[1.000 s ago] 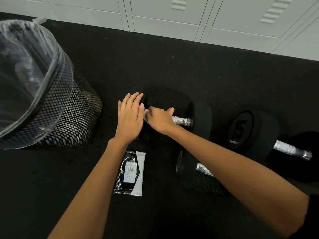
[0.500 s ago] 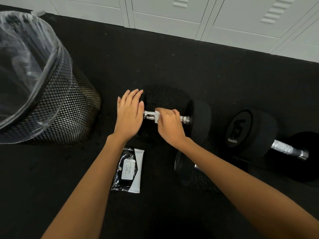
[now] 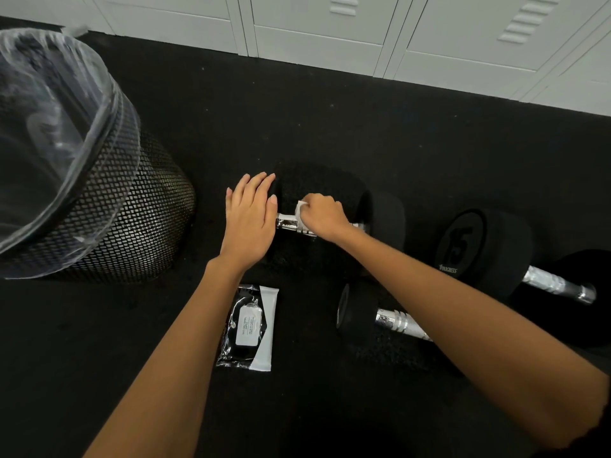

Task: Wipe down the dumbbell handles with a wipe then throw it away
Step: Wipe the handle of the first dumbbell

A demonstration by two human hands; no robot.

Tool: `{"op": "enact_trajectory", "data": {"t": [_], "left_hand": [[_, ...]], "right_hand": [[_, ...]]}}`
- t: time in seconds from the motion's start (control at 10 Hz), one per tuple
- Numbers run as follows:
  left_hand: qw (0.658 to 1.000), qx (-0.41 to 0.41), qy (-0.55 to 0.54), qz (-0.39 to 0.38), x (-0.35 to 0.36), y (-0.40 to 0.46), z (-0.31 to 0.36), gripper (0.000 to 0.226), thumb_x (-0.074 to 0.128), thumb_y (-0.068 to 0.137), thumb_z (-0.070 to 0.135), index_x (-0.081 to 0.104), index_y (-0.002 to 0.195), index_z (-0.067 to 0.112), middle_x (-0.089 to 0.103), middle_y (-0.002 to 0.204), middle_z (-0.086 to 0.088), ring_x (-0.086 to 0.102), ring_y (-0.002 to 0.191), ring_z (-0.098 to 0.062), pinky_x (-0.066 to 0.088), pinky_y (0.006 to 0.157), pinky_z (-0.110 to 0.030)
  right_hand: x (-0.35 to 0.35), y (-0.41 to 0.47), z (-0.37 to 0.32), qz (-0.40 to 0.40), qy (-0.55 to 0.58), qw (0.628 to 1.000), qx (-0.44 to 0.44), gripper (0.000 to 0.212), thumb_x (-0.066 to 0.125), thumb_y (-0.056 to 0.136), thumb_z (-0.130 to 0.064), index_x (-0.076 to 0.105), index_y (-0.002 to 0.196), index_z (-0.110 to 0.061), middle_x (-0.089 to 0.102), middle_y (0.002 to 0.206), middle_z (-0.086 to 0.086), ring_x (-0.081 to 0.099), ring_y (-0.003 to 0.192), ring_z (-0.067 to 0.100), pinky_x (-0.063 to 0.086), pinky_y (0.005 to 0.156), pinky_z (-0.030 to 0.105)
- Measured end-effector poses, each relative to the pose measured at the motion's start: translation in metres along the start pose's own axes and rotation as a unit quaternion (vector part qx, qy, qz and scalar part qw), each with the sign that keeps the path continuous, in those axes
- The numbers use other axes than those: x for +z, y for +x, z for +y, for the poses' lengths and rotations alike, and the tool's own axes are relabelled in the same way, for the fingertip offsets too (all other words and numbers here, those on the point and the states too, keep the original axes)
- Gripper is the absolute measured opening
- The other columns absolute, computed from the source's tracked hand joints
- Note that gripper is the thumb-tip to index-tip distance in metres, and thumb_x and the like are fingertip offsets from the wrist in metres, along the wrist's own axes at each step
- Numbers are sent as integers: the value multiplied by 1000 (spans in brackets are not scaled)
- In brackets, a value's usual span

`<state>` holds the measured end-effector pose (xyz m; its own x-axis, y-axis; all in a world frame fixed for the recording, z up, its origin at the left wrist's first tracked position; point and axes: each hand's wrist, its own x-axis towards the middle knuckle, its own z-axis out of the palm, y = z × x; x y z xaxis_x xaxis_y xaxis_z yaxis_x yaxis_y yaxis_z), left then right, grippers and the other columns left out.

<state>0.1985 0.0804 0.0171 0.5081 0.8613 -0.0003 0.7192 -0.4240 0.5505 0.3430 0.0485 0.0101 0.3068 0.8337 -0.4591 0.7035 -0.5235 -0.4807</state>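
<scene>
Head view: a crumpled white wipe point(image 3: 301, 206) sits on the shiny knurled chrome handle point(image 3: 291, 223) of the black rubber-headed dumbbell point(image 3: 385, 223), clenched in the curled fingers of the right hand point(image 3: 322, 218). The left hand point(image 3: 251, 219) lies flat, fingers extended, on the dumbbell's left head. Since half a second ago the right hand has slid leftward along the handle.

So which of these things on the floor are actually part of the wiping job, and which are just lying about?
Part of the job:
- wipe in right hand
- dumbbell handle
- left hand
- other two dumbbells
- mesh bin
- wipes packet

Just there:
- lockers
</scene>
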Motion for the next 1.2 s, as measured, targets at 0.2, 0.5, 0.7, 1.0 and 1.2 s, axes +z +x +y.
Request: {"op": "enact_trajectory", "data": {"t": [0.2,0.5,0.7,1.0,1.2], "left_hand": [[1000,3,-1,4,0,0,0,43,28,102,24,32,144,17,29,151,-1,12,144,-18,1,116,-43],[1000,1,-3,0,-1,-1,2,43,28,102,24,32,144,17,28,152,-1,10,144,-17,-1,116,-42],[1000,9,-2,7,0,-1,-1,42,29,102,23,33,144,16,29,152,-2,11,144,-18,1,116,-43],[1000,14,7,10,-1,-1,0,43,29,102,23,33,144,15,30,151,-2,13,144,-19,2,116,-42],[1000,12,12,5,-1,-1,-1,43,28,102,23,32,144,16,29,152,-2,11,144,-19,1,116,-42]], "right_hand": [[-12,16,-15,-134,-25,986,94,29,32,97,-22,54,109,-9,55,127,13,49,118,30,26,110,43],[16,4,-37,-39,-53,998,4,42,26,99,-32,45,65,-19,58,84,-1,58,99,24,17,106,51],[57,-23,-7,184,-98,965,-161,25,52,92,-22,61,111,-9,66,105,6,60,101,23,21,103,47],[55,-37,40,252,-110,919,-282,54,66,83,-2,52,134,-13,54,138,4,49,129,18,19,115,51],[57,-23,20,223,-120,922,-292,52,71,79,-3,55,129,-5,59,131,12,54,123,25,27,113,47]]}}
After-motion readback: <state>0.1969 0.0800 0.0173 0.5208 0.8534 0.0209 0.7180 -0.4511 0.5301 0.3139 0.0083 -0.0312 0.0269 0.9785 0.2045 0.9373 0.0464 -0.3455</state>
